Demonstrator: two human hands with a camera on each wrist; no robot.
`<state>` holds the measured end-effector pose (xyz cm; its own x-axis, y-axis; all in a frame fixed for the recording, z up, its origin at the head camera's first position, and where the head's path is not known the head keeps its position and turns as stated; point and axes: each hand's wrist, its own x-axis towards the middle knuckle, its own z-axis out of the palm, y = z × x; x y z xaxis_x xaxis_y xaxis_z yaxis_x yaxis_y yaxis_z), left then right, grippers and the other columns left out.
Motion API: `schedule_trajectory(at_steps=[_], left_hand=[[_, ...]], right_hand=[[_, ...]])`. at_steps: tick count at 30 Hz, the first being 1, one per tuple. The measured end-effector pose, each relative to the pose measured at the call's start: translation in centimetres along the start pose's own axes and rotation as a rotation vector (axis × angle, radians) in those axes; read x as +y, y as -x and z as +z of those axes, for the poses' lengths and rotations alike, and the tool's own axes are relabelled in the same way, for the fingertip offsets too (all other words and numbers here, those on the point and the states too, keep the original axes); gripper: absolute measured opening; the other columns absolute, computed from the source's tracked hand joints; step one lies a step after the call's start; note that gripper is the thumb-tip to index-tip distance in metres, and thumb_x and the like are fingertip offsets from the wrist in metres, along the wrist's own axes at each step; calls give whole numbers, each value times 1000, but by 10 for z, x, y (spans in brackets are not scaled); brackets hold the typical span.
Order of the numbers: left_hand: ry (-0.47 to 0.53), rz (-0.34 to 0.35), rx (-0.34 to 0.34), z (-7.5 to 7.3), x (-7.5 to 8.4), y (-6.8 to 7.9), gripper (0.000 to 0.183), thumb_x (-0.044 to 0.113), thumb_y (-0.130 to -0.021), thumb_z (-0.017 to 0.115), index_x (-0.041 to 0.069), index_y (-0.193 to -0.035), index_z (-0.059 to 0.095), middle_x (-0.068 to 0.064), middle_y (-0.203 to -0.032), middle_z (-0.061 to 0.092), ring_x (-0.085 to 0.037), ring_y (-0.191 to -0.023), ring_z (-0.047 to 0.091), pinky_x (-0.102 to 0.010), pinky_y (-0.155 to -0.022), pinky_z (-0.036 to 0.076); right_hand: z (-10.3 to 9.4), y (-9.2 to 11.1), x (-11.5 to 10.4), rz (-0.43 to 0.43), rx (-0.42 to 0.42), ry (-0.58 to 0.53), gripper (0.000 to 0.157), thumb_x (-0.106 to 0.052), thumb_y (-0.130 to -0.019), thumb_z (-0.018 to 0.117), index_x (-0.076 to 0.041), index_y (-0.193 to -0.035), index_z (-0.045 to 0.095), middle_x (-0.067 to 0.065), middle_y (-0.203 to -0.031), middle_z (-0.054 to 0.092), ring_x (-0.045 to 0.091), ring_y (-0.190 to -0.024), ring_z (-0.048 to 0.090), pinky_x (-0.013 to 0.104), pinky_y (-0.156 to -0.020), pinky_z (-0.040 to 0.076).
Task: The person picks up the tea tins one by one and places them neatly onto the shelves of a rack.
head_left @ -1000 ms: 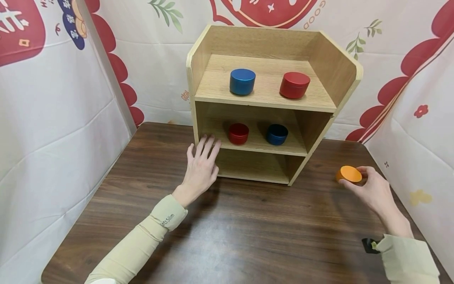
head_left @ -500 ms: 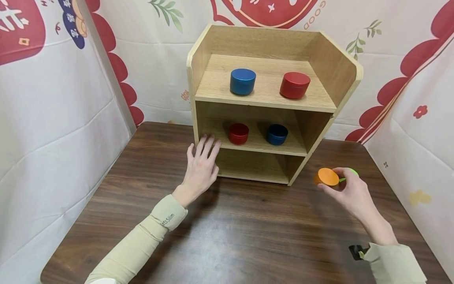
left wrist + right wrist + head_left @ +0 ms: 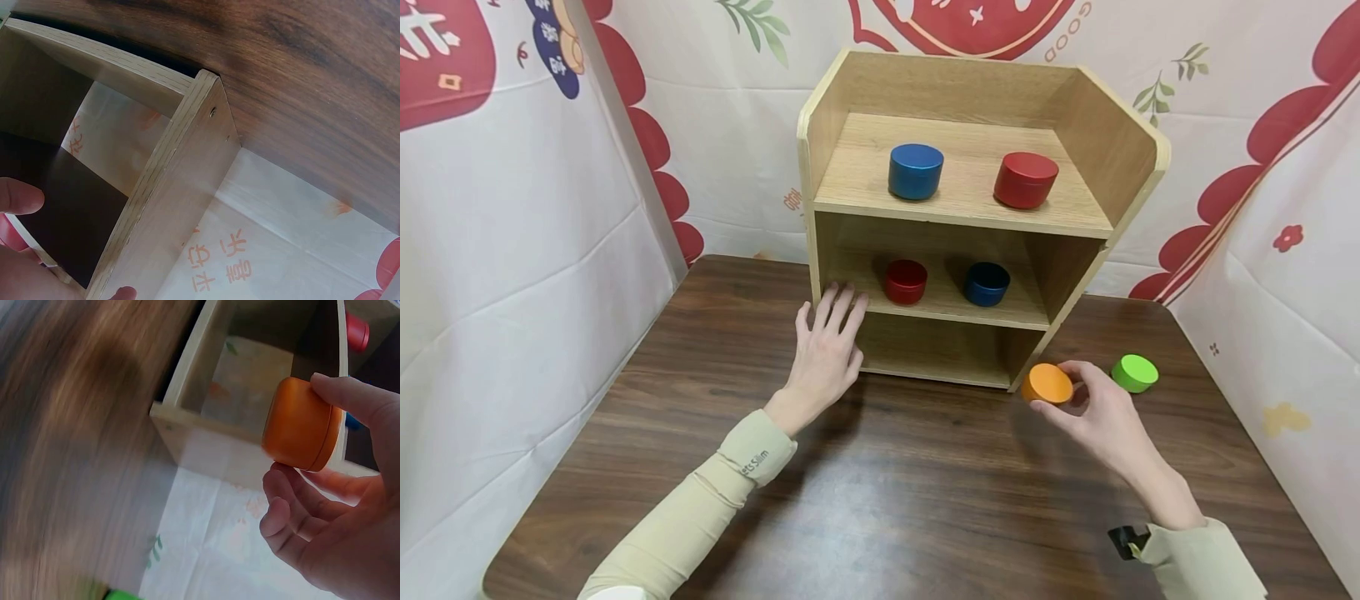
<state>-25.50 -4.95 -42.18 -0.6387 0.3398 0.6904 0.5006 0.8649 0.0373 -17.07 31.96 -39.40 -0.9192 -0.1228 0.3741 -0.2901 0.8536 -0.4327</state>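
My right hand (image 3: pixel 1101 421) pinches an orange round tin (image 3: pixel 1048 384) between thumb and fingers, at the lower right front corner of the wooden shelf (image 3: pixel 955 218). The right wrist view shows the same orange tin (image 3: pixel 299 425) above the table, in front of the shelf's bottom compartment. With fingers spread, my left hand (image 3: pixel 824 354) rests at the shelf's left front edge, by the middle board. In the left wrist view its fingertip (image 3: pixel 22 196) shows over the compartment opening. A green tin (image 3: pixel 1135 373) stands on the table, right of my right hand.
On the top board stand a blue tin (image 3: pixel 915 172) and a red tin (image 3: pixel 1026 180). The middle board holds a red tin (image 3: pixel 906 282) and a dark blue tin (image 3: pixel 987 284). Printed cloth (image 3: pixel 730 167) hangs around the brown wooden table (image 3: pixel 880 492).
My right hand has carried the orange tin leftward from the table's right side to the shelf's corner, bringing the green tin into view. The left hand has stayed in place.
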Motion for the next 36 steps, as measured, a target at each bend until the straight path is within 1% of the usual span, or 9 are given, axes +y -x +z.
schedule_trajectory(at_steps=[6, 12, 18, 22, 27, 30, 34, 36], left_hand=[[1, -1, -4, 0, 0, 0, 70, 11, -76, 58, 13, -144, 40, -11, -150, 40, -31, -143, 29, -63, -103, 28], [-2, -4, -13, 0, 0, 0, 71, 11, -76, 58, 13, -145, 39, -11, -150, 39, -31, -144, 28, -63, -104, 27], [0, -2, -9, 0, 0, 0, 71, 10, -76, 59, 13, -145, 39, -11, -150, 40, -31, -144, 28, -63, -104, 28], [0, 0, -6, 0, 0, 0, 71, 10, -76, 58, 13, -144, 39, -11, -150, 40, -31, -143, 29, -63, -103, 29], [7, 4, -5, 0, -1, -1, 69, 9, -77, 57, 13, -144, 40, -11, -150, 40, -31, -143, 29, -64, -103, 28], [13, 6, -6, 0, 0, -1, 69, 9, -77, 57, 13, -144, 40, -12, -150, 39, -31, -143, 29, -64, -103, 27], [13, 2, -10, 0, 0, -1, 69, 9, -77, 56, 13, -144, 40, -11, -150, 39, -31, -143, 29, -64, -104, 27], [11, 1, -5, 0, -1, 0, 68, 9, -78, 56, 13, -144, 40, -11, -150, 39, -31, -143, 29, -64, -103, 28]], right_hand=[[15, -5, -16, -32, -10, -7, 54, -26, -69, 85, -4, -111, 59, 9, -93, 64, 19, -76, 56, 21, -63, 42], [28, -14, -31, -47, -28, -10, 56, -29, -71, 84, -5, -114, 58, 8, -97, 65, 19, -78, 57, 26, -66, 45], [41, -26, -44, -74, -65, -20, 57, -32, -72, 82, -6, -116, 57, 6, -99, 63, 16, -78, 56, 27, -66, 46], [49, -35, -51, -74, -87, -36, 58, -33, -73, 82, -6, -118, 57, 6, -99, 62, 18, -78, 55, 27, -66, 45], [59, -45, -61, -78, -113, -35, 59, -35, -75, 80, -5, -121, 56, 9, -105, 63, 22, -83, 56, 33, -71, 47], [65, -51, -64, -86, -120, -32, 61, -36, -75, 80, -4, -121, 55, 11, -110, 64, 24, -88, 58, 38, -76, 49], [75, -60, -68, -88, -132, -33, 61, -38, -76, 78, -5, -121, 56, 11, -112, 64, 23, -92, 58, 40, -80, 49], [80, -64, -70, -84, -141, -38, 60, -39, -76, 78, -5, -121, 56, 11, -111, 64, 23, -91, 58, 40, -79, 49]])
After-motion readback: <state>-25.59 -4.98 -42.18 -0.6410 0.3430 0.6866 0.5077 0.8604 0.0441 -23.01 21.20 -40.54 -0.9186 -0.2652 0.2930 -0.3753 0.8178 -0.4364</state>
